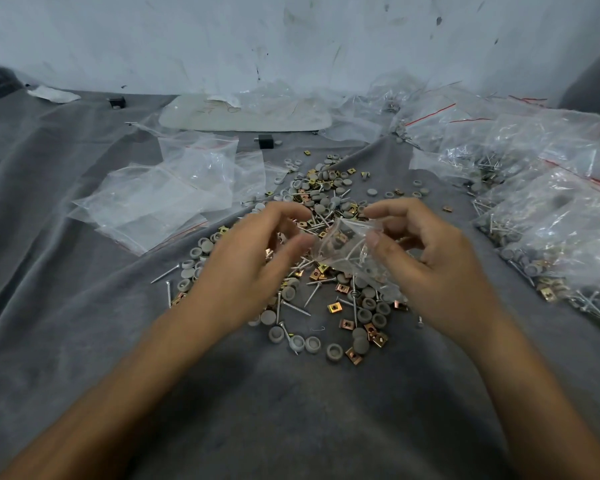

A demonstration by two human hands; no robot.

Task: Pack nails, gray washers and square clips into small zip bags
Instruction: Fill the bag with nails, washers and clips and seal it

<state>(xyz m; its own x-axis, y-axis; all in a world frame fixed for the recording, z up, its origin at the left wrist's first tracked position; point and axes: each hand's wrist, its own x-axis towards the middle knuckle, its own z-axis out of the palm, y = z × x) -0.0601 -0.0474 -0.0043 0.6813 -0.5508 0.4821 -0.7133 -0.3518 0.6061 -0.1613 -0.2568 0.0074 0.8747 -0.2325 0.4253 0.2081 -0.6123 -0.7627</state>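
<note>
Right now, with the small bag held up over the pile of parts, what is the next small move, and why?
Probably press the zip shut. The small zip bag, pinched by the right hand, seems to be filled already, and the left hand has its thumb at the bag's edge. Whether the mouth is open is too blurred to tell.

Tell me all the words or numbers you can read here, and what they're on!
No text here can be read.
On the white sheet by the wall: faint reddish scribbles, too blurred to read.
On the empty zip bags: only red strips, no print.
On the small zip bag in the right hand: no print.
</note>
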